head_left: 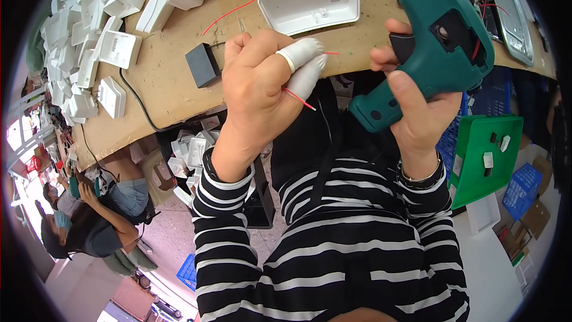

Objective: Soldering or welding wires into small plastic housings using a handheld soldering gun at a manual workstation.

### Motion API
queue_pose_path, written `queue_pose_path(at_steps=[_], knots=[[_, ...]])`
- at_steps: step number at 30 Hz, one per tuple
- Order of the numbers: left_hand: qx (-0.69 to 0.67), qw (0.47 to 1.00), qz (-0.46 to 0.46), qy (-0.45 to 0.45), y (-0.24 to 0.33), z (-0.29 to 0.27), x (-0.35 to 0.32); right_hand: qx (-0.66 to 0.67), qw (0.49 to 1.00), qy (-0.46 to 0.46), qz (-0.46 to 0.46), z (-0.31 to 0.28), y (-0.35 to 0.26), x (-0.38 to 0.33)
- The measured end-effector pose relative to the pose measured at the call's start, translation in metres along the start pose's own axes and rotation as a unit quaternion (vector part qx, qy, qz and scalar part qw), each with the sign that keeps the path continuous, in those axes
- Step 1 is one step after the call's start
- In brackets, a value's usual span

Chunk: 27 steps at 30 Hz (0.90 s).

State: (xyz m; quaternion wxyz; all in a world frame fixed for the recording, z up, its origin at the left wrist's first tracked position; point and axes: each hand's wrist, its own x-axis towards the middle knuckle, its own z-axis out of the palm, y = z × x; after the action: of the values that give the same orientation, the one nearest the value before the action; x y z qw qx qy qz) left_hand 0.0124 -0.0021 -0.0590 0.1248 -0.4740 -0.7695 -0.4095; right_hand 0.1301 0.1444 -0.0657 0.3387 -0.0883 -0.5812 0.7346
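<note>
My left hand (262,77) pinches a thin red wire (298,99) between thumb and forefinger, both capped with white finger cots; the hand hovers at the wooden bench's (173,92) near edge. My right hand (417,104) grips the handle of a green pistol-shaped power tool (444,36), its nose pointing up and away over the bench. A white plastic housing (310,1) lies open side up just beyond my left hand, with another red wire (229,12) trailing from it across the bench.
Several white plastic housings (89,42) are heaped on the bench's left end. A small black box (202,64) and a black cable (140,104) lie near the edge. A green bin (482,155) and blue crates (521,188) stand at right. A person (89,226) sits at lower left.
</note>
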Motion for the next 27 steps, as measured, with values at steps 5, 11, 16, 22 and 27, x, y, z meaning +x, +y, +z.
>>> queue_pose_path(at_steps=[5, 11, 16, 22, 27], knots=[[-0.068, 0.996, 0.017, -0.064, -0.004, -0.009, 0.004, -0.092, 0.991, -0.066, -0.067, 0.007, 0.000, 0.000], [-0.110, 0.981, 0.006, -0.161, -0.002, -0.022, 0.009, -0.218, 0.940, -0.209, -0.160, 0.010, -0.010, 0.009], [-0.128, 0.978, 0.010, -0.163, -0.002, -0.022, 0.008, -0.233, 0.936, -0.214, -0.156, 0.012, -0.010, 0.007], [-0.145, 0.977, 0.017, -0.153, -0.003, -0.022, 0.008, -0.238, 0.940, -0.201, -0.142, 0.014, -0.010, 0.005], [-0.143, 0.980, 0.026, -0.136, -0.004, -0.020, 0.005, -0.265, 0.942, -0.161, -0.132, 0.019, -0.009, 0.002]])
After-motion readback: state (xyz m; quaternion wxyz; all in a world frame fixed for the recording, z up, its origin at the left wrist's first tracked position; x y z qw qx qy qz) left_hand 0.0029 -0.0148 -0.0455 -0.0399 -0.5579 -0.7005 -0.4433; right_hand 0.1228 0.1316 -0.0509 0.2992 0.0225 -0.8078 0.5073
